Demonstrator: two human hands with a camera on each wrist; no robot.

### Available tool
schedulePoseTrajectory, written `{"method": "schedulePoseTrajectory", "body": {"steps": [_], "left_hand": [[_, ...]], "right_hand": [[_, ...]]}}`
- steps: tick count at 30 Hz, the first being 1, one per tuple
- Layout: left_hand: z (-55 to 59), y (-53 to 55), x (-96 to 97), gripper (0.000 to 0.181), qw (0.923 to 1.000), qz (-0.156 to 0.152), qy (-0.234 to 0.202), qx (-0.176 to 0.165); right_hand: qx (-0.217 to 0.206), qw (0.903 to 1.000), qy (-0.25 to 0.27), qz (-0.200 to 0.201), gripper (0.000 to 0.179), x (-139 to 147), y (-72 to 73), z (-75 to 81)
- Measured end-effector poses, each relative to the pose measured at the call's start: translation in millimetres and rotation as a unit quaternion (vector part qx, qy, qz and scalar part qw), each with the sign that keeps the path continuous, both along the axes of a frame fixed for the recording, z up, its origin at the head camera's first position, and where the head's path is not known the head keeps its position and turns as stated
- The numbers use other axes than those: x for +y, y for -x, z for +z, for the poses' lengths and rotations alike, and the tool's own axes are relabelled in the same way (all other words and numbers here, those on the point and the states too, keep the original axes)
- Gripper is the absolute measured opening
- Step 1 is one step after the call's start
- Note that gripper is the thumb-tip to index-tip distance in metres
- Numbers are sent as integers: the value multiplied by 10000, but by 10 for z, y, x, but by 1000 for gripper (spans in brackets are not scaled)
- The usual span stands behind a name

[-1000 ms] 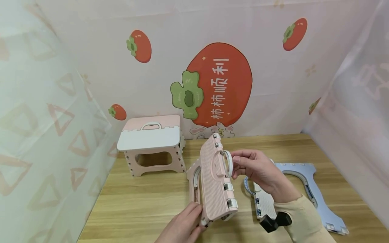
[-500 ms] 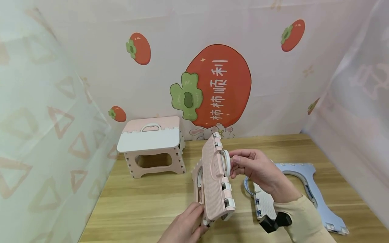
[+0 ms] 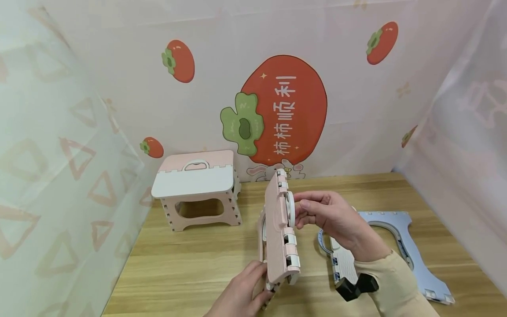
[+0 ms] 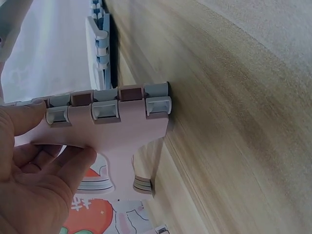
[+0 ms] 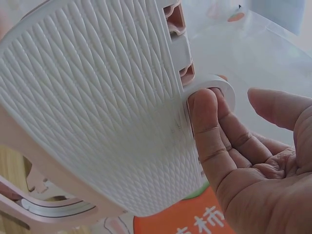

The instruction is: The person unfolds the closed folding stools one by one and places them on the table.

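Observation:
A pink and white folding stool [image 3: 274, 237] is held on edge at the middle of the table, its seat folded. My left hand [image 3: 244, 288] grips its lower part; in the left wrist view, thumb and fingers pinch the pink leg panel [image 4: 117, 134] beside the hinges. My right hand [image 3: 332, 220] is at the white carry handle [image 3: 291, 209]. In the right wrist view its fairly straight fingers touch the inside of the handle loop [image 5: 228, 92], next to the white textured seat half [image 5: 97, 97], with the thumb apart.
A second pink and white stool [image 3: 194, 182] stands unfolded at the back left. On the right lies a blue and white folding stool [image 3: 413, 251], partly hidden by the right forearm. A printed backdrop [image 3: 348, 141] rises behind the wooden table [image 3: 170, 268].
The held stool has turned, so its pink seat face appears narrower and its hinge edge shows more. The right hand has shifted slightly left with the handle. The left hand keeps its grip.

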State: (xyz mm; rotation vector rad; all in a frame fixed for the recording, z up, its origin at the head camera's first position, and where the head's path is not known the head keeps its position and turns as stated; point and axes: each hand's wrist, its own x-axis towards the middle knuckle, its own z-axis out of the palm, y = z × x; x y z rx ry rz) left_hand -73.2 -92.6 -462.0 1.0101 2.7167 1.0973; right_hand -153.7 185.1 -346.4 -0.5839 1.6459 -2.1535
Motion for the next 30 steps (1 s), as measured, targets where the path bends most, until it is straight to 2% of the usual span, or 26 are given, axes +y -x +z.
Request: {"method": "schedulePoseTrajectory", "body": {"steps": [9,20,25,30], "left_hand": [[-59,28,3,50,9988,-95,-455,178],[-102,71,28,49,9975,-248,-665,21],[-135,93,42,47,9954,-302,-889,-168],[-145,95,58,46,9905,-292,-1094,-778]], "right_hand": [[6,10000,10,-22,34,-58,9,18],[59,9999,87,2,31,-91,15,29],[13,10000,39,-64,34,-122,12,47],[34,9999,142,-37,36,-143,-8,31]]}}
